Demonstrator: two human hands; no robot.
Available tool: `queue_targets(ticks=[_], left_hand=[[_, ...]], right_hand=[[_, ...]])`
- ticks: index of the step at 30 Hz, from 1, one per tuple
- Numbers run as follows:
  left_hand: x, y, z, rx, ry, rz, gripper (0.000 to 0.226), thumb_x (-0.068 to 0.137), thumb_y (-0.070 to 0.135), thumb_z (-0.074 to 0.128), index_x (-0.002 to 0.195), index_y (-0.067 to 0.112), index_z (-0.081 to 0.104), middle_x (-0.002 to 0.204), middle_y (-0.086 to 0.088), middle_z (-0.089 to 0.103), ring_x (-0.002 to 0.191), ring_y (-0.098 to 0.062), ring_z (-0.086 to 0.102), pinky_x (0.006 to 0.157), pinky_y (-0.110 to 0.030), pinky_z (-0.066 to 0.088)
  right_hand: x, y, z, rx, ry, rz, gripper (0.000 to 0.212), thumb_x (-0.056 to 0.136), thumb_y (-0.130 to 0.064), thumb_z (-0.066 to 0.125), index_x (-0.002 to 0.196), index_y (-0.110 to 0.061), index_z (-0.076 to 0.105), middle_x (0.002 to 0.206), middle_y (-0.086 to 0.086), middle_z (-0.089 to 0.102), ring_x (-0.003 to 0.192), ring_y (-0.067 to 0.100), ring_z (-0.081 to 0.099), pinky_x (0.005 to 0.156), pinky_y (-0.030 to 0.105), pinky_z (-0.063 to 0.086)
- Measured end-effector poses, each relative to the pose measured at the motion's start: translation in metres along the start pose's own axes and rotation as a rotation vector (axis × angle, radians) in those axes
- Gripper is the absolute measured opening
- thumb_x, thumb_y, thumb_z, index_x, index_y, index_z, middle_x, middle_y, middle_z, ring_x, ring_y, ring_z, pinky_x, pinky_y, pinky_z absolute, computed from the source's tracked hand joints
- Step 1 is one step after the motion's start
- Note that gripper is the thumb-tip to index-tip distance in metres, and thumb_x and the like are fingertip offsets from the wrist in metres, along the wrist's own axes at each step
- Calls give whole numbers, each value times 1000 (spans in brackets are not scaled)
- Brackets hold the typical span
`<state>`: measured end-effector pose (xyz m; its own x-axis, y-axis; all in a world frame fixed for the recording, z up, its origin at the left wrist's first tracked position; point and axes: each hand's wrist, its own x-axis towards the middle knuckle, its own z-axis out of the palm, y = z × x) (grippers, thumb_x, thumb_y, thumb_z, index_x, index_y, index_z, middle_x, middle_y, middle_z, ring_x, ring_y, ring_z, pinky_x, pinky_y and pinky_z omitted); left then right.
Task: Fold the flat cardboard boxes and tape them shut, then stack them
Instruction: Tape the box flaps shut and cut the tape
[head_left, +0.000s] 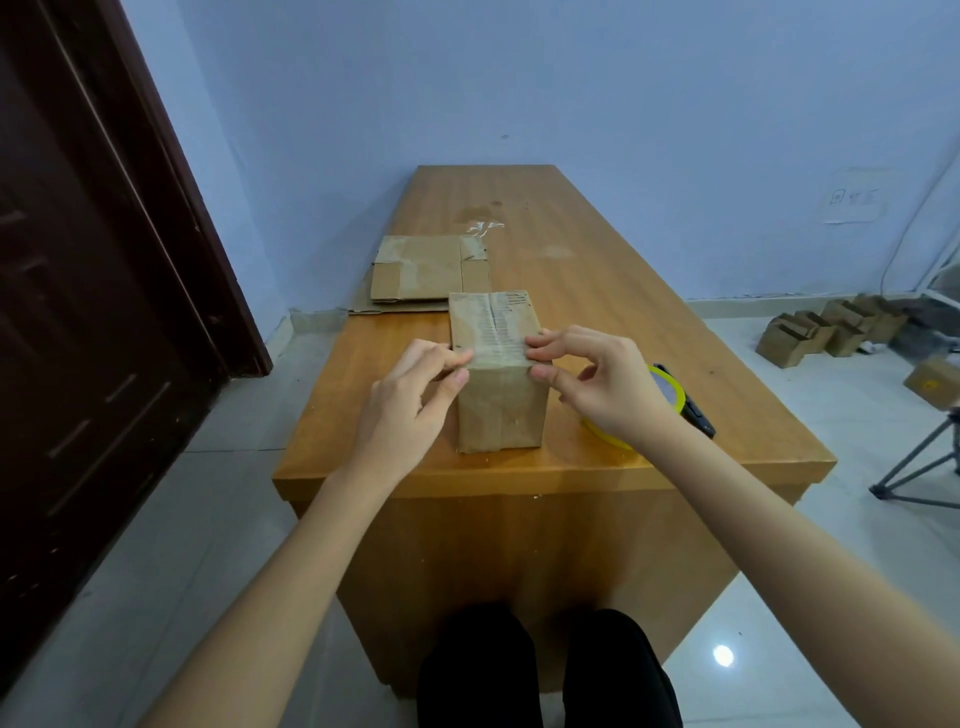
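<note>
A folded cardboard box (497, 374) is stood upright near the front edge of the wooden desk (613, 291), top flaps closed, with a seam seen running down the middle of the top. It's gripped at both near top corners: the left hand (415, 402) is curled around the left corner, thumb on the side and fingertips on top, and the right hand (597, 382) is pinching the right corner the same way. Just right of the box, a yellow tape roll (662, 395) is mostly hidden behind the right hand, with a black tool (693, 410) next to it. Behind the box, a bit to its left, a pile of flattened boxes (426, 273) is laid flat. Far off to the box's right, small cardboard boxes (826, 327) are left on the floor.
</note>
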<state>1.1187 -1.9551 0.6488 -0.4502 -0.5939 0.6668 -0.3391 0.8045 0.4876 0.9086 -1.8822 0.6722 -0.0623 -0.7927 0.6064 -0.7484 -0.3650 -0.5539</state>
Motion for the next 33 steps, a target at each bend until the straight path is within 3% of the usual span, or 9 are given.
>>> queue_targets(ticks=[4, 8, 10, 13, 16, 21, 25, 29, 33], left_hand=[[-2, 1, -3, -36, -15, -5, 45, 95, 41, 35, 118, 15, 63, 113, 1, 59, 105, 1, 52, 79, -7, 45], [0, 5, 0, -60, -4, -74, 46, 87, 53, 56, 114, 17, 64, 115, 6, 57, 102, -6, 59, 78, -23, 53], [2, 6, 0, -85, 23, -98, 43, 82, 46, 61, 110, 15, 67, 112, 6, 59, 99, -10, 62, 80, -28, 56], [7, 6, -2, -175, 14, -164, 40, 79, 40, 61, 108, 15, 69, 107, 9, 60, 97, -12, 64, 81, -30, 56], [9, 5, -6, -259, -50, -232, 42, 78, 41, 59, 111, 16, 68, 107, 17, 57, 98, -11, 63, 78, -35, 58], [11, 4, -11, -333, -124, -260, 25, 89, 23, 58, 112, 21, 64, 109, 19, 54, 101, -8, 61, 66, -25, 58], [10, 6, -16, -351, -183, -294, 23, 93, 26, 51, 113, 26, 61, 112, 19, 52, 104, -4, 59, 69, -28, 59], [13, 13, -18, -326, -210, -343, 34, 78, 54, 55, 104, 34, 62, 115, 22, 51, 103, -7, 61, 77, -31, 57], [15, 19, -11, -143, -152, -332, 28, 79, 45, 67, 100, 28, 59, 110, 21, 50, 94, -5, 61, 74, -27, 53]], right_hand=[[0, 2, -5, 54, -66, 37, 15, 88, -6, 64, 100, -8, 74, 111, -1, 69, 115, 5, 57, 84, 24, 51], [-3, 1, -10, 68, -79, 29, 17, 89, -14, 65, 103, -12, 73, 113, -7, 67, 115, -4, 52, 73, 14, 52], [-3, -1, -9, 52, -66, 26, 21, 84, -24, 71, 102, -14, 74, 111, -7, 68, 113, -3, 55, 67, 8, 48], [0, 1, -7, 47, -47, 45, 22, 80, -25, 74, 99, -14, 75, 109, -5, 70, 110, -5, 55, 77, 3, 43], [2, 4, -8, 52, -65, 52, 18, 83, -20, 72, 99, -13, 76, 109, -5, 70, 111, -2, 56, 83, 19, 51], [2, 5, -11, 120, -130, 80, 18, 89, -8, 64, 103, -14, 74, 111, -8, 67, 113, 4, 58, 65, 23, 58], [11, 5, -21, 76, -224, 100, 18, 93, -18, 60, 105, -18, 74, 110, -11, 69, 107, 2, 60, 82, 22, 52], [42, -2, -30, 70, -228, 226, 31, 97, -35, 52, 104, -13, 73, 99, -6, 71, 92, 5, 62, 84, 29, 48], [87, -4, -16, -138, -242, 180, 33, 97, -33, 51, 122, -15, 63, 125, 0, 60, 118, 13, 53, 101, 31, 40]])
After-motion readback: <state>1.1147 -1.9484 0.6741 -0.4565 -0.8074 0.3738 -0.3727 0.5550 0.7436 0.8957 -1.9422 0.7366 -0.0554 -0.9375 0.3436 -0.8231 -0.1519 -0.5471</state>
